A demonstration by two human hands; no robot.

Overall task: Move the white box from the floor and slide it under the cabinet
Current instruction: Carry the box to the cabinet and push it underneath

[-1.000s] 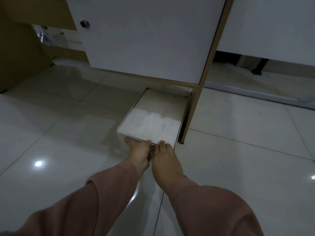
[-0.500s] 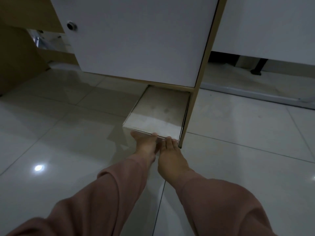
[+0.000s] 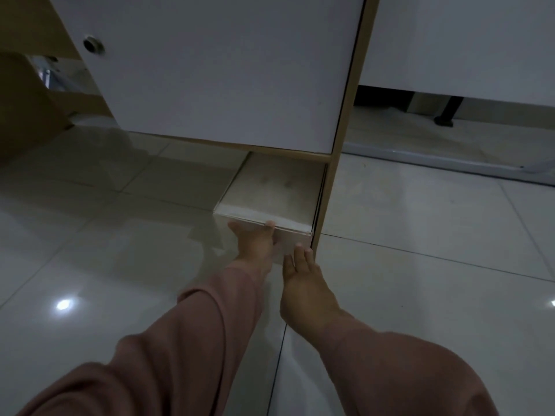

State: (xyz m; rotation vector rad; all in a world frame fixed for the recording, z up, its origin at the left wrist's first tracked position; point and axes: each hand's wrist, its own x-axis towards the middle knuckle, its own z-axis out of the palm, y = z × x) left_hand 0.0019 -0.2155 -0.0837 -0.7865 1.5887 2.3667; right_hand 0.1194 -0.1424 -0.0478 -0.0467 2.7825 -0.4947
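Now the flat white cardboard box (image 3: pixel 270 193) sits deeper beneath the white-fronted wooden cabinet (image 3: pixel 216 73) than a moment ago, with only its near part showing beside the cabinet's tan side panel (image 3: pixel 336 163). The left hand (image 3: pixel 255 241) presses flat, fingers extended, against the box's front edge; the right hand (image 3: pixel 303 283) touches the front face with straight fingertips, gripping nothing.

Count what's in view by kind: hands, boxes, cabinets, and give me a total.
Hands: 2, left hand and right hand, both flat against the box front.
Boxes: 1, white box, partly under the cabinet.
Cabinets: 1, cabinet with a white door.
Total: 4
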